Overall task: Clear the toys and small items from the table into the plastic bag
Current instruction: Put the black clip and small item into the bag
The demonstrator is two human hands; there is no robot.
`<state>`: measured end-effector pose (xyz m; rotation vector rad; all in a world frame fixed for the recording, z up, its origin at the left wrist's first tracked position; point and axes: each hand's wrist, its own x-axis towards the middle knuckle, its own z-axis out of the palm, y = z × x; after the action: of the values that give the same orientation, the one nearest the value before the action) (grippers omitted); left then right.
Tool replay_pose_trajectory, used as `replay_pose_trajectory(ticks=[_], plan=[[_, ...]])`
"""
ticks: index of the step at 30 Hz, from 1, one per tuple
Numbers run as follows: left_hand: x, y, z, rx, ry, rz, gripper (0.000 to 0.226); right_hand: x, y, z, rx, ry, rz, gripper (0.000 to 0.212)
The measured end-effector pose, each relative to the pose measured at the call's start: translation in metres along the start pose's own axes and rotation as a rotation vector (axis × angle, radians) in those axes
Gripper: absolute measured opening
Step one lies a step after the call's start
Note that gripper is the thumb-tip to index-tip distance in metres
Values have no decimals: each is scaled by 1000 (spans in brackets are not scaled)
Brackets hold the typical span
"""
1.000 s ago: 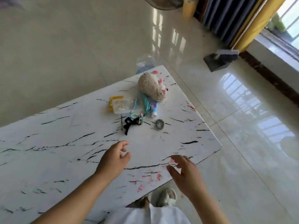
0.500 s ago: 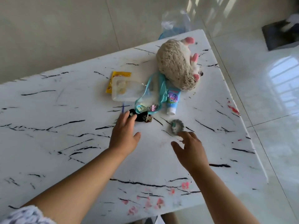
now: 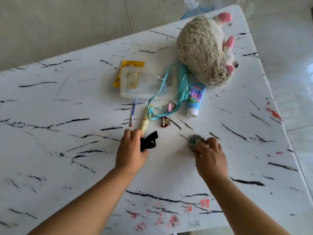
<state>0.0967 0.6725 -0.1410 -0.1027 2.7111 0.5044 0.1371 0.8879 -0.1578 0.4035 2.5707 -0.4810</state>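
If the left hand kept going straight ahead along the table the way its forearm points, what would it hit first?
Most likely the cream-coloured pen lying just beyond the left hand, which already grips the black bow. The small paintbrush sits slightly to the side, so probably missed.

Plastic bag [image 3: 199,5] cut off by top edge, round item [image 3: 194,141] blurred

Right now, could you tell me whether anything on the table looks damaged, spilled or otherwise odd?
Nothing looks spilled or broken, but the table carries red-pink smears near its front edge and along its right edge, like dried paint. The plush hedgehog lies tipped on its side.
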Motion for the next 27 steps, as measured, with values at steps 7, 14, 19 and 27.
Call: replay_pose_trajectory(ticks=[7, 14, 19, 27], plan=[[-37, 2, -33, -126, 33, 18, 38, -42, -10, -16, 298, 83, 30, 12], [-76, 30, -87, -139, -62, 219, 40, -117, -31, -51, 527, 302, 171, 7], [-119, 51, -119, -167, -146, 399, 39, -196, -40, -73, 717, 503, 270, 22], [-195, 60, -133, -83, -296, 596, 41, -321, -40, -63, 971, 701, 435, 38]])
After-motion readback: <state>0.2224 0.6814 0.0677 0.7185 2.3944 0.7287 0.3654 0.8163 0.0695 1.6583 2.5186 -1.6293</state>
